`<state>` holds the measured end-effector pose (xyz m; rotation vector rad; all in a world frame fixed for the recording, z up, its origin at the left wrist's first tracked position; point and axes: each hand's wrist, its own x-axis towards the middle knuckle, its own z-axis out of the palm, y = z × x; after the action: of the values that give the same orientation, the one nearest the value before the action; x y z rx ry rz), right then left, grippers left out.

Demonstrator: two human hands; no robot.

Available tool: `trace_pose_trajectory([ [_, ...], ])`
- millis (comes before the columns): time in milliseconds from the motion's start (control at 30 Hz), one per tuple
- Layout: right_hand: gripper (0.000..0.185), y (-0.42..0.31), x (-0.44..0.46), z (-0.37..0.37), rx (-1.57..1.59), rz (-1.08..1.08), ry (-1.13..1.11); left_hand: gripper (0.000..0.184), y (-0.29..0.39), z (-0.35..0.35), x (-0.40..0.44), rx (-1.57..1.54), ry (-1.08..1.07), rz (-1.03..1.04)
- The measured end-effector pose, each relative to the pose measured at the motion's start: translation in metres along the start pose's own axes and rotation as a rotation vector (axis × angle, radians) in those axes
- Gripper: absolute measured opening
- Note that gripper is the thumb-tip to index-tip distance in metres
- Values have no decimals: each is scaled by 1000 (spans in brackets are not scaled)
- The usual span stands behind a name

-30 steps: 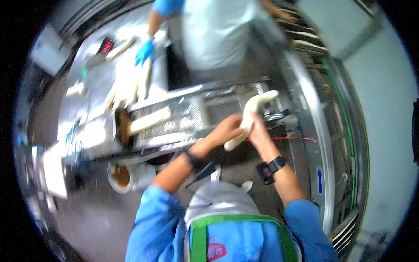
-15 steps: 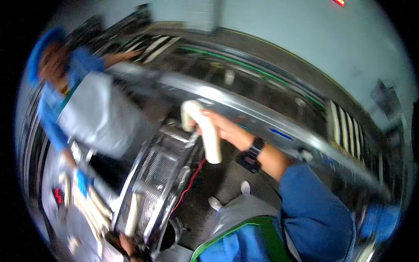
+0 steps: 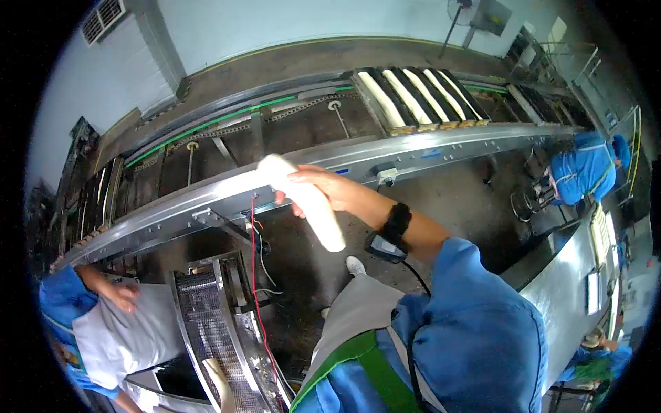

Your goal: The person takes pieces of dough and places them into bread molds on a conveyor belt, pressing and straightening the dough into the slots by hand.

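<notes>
My right hand (image 3: 322, 187) is closed around a pale, thick dough roll (image 3: 320, 219) and holds it in the air. The roll slants, its upper end beyond my fingers and its lower end hanging free above the floor. Just past it runs the metal side rail (image 3: 234, 184) of a long conveyor. To the lower left, another dough roll (image 3: 219, 382) lies on a mesh belt (image 3: 204, 313). My left hand is out of view.
Black pans (image 3: 406, 96) with several dough strips sit on the far conveyor. At left stands a co-worker in a grey apron (image 3: 127, 330). A red cable (image 3: 255, 275) hangs beside the mesh belt. Another person (image 3: 585, 168) works at right, near a metal table (image 3: 561, 289).
My view has turned to the right. The dough roll in my right hand, bent over at its top before, is now straighter. My left hand, low by the mesh belt earlier, has left the view.
</notes>
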<state>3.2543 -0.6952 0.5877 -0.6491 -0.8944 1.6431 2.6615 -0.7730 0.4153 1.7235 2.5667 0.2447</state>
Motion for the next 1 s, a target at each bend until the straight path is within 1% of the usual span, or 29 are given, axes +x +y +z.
trace_pose_trajectory([
  [33, 38, -2, -9, -11, 21, -29, 15, 41, 5, -7, 1, 7, 15, 9],
  [67, 38, 0, -15, -17, 29, -52, 80, 41, 8, -10, 5, 15, 24, 18],
  [133, 37, -3, -37, -35, 141, -106, 112, 40, 17, -25, 4, 35, 57, 38],
  [200, 37, -11, -66, -41, 91, -194, 156, 39, 30, -42, 0, 57, 98, 64],
  [333, 36, -35, -124, -54, 22, -269, 361, 38, 71, -89, -19, 157, 173, 145],
  [400, 35, -45, -147, -58, 19, -342, 418, 37, 98, -117, -32, 395, 202, 221],
  [433, 34, -49, -159, -62, 8, -354, 458, 37, 115, -132, -42, 742, 236, 276],
  [467, 32, -53, -170, -64, 17, -358, 509, 37, 132, -144, -50, 1330, 325, 336],
  [500, 32, -56, -182, -71, 19, -386, 519, 36, 148, -157, -60, 1741, 441, 385],
  [533, 32, -59, -196, -80, 16, -412, 530, 36, 164, -166, -69, 1945, 547, 417],
  [600, 32, -66, -218, -83, 1, -423, 584, 35, 191, -181, -81, 2068, 701, 447],
  [667, 32, -71, -241, -84, 1, -448, 771, 35, 214, -192, -87, 2100, 826, 465],
  [733, 31, -75, -263, -101, 57, -482, 759, 34, 238, -200, -94, 2108, 929, 462],
  [800, 32, -79, -282, -113, 138, -510, 797, 34, 259, -203, -99, 2102, 1017, 465],
  [833, 32, -82, -294, -120, 133, -527, 907, 34, 272, -208, -103, 2162, 1057, 425],
  [933, 32, -97, -314, -117, 93, -574, 946, 35, 306, -211, -106, 2373, 1125, 281],
  [967, 35, -102, -320, -116, 138, -594, 1029, 36, 321, -211, -109, 2460, 1141, 214],
  [1000, 35, -103, -326, -122, 136, -599, 1026, 36, 332, -211, -111, 2564, 1152, 139],
])
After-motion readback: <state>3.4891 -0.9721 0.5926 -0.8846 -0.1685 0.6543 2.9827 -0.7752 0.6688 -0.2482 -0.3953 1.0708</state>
